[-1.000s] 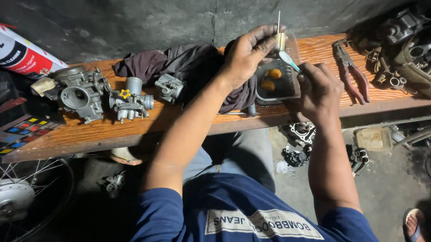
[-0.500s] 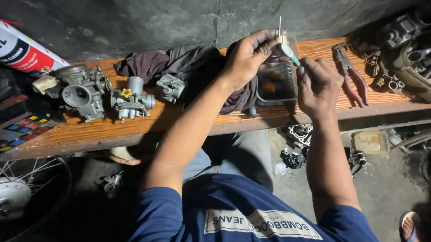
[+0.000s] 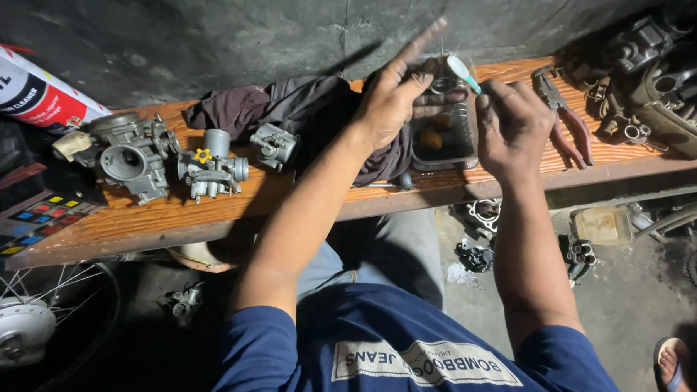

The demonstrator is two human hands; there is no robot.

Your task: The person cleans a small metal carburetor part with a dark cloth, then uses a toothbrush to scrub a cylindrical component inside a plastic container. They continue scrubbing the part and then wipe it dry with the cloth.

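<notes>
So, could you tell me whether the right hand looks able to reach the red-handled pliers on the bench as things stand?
Probably yes: the pliers lie on bare wood just right of the right hand, nothing between, though that hand holds a small brush.

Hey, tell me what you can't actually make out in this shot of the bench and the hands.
Head view only:
- The small part in the left hand: fingers cover it.
- The brush handle: hidden inside the right hand.
- The tray contents: dark, partly behind both hands.
- The spray can: cut off by the left edge.
- Engine parts at the right: in shadow, cut by the edge.
</notes>
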